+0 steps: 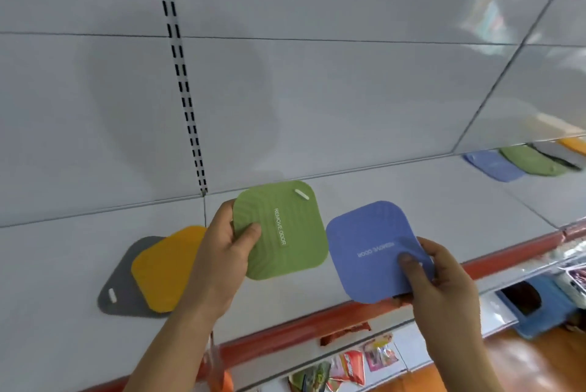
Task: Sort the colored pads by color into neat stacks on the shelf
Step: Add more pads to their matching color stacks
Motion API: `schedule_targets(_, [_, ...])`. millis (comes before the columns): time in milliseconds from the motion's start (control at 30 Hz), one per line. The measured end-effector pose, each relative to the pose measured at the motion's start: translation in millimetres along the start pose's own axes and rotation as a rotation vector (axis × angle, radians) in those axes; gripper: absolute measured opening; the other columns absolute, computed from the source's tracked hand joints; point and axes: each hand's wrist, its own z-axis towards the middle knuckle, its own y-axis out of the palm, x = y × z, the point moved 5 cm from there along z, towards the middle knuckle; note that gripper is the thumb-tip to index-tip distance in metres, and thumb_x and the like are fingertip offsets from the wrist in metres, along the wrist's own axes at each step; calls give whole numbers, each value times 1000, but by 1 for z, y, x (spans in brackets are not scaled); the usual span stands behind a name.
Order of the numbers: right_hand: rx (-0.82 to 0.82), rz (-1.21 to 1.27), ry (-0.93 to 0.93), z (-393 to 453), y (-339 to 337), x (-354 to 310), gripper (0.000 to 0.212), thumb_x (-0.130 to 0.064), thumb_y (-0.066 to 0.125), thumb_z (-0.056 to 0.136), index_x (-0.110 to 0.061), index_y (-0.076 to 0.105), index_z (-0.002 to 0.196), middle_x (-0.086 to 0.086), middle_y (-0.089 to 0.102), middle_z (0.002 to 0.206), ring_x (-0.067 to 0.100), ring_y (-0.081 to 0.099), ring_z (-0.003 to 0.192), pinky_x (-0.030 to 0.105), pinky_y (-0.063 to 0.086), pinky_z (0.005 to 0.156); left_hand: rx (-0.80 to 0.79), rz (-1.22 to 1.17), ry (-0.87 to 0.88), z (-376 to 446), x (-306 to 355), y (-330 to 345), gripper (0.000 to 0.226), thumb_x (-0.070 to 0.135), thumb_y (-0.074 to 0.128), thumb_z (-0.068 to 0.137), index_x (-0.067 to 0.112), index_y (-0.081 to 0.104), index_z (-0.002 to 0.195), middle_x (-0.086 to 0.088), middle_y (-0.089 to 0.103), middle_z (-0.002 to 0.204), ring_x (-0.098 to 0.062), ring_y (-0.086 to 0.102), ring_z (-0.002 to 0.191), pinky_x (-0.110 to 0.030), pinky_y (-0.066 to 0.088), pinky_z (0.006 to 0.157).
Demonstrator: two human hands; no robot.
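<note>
From the head camera, the person stands close against a white shelf [444,201] with a red front strip [317,325], both bare arms reaching in from the bottom of the frame. The left hand [222,252] holds a green pad [285,233] near the middle of the view, the thumb pressed on its face at the pad's nine o'clock edge and the other fingers hidden behind it; the pad reads "REMOVE ODOR" and has a white slot at its one o'clock corner. The right hand [437,280] grips a blue pad [371,252] just to the three o'clock side of the green one, thumb lying across the pad's five o'clock corner, fingers curled beneath; its lettering appears upside down. The two pads are close but apart. At eight o'clock from the green pad, a yellow pad [165,268] lies on the shelf, overlapping a grey pad [120,293] that shows a white slot near its lower left corner; the left wrist covers part of the yellow one. Far off at two o'clock, along the back of the shelf, a row of more pads sits: a distant blue pad [491,166], a distant green pad [532,160], a dark grey one and an orange one, all blurred. Below the shelf edge, at five o'clock, colourful packets [348,363] lie on a lower level.
</note>
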Motion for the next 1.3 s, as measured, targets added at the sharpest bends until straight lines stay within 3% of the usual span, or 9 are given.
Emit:
schedule_targets(67, [32,47,36,8,-30,16,19,-21,65,99,-39,69,105,-17,73,82,23,72,61,50,63,60,-53,19,16,-3,4,40,34,3,57,105,31,67,122,4,78,118,-20,73,113,-58,55,103])
schedule_targets(267, [106,138,62,50,-134,62,17,-18,64,100,-32,69,106,-10,73,81,27,70,56,52,63,57,-134,65,53,-14,8,175,37,2,60,102,36,68,115,2,79,114,-21,74,110,-59,54,104])
schedule_targets(400, [185,170,89,86,-214,100,15,-16,64,100,-28,70,108,-9,72,79,29,68,54,49,62,53,-212,74,68,-22,9,278,35,5,63,101,35,67,117,3,78,115,-20,74,110,-57,56,102])
schedule_targets(533, [263,219,128,116,-281,127,14,-17,63,100,-30,68,99,-5,71,73,33,65,49,41,59,48,-282,79,62,-24,12,364,31,24,66,89,42,68,113,2,78,117,-22,74,111,-58,57,100])
schedule_targets(667, [323,247,168,149,-324,157,10,-16,63,100,-23,70,103,-3,72,74,31,65,50,37,57,45,-320,94,62,-10,5,436,29,14,67,95,38,69,111,1,79,113,-23,75,108,-59,57,99])
schedule_targets(833, [304,251,160,203,-346,179,17,-12,60,102,-26,69,100,1,72,74,33,64,50,37,57,46,-339,79,48,21,-3,507,30,24,67,85,36,70,111,-1,79,112,-27,75,108,-62,56,99])
schedule_targets(1100, [148,157,102,333,-347,186,18,-19,58,104,-33,68,103,1,72,78,29,66,59,51,60,54,-174,-34,-15,99,-18,563,34,20,67,81,34,70,112,-1,79,113,-26,74,110,-62,54,103])
schedule_targets(1300, [-61,202,127,426,-295,179,16,-14,55,103,-26,63,108,1,75,79,27,69,54,41,60,54,16,-26,-38,137,-21,556,38,-2,63,97,30,70,117,-1,79,114,-27,73,112,-61,52,105])
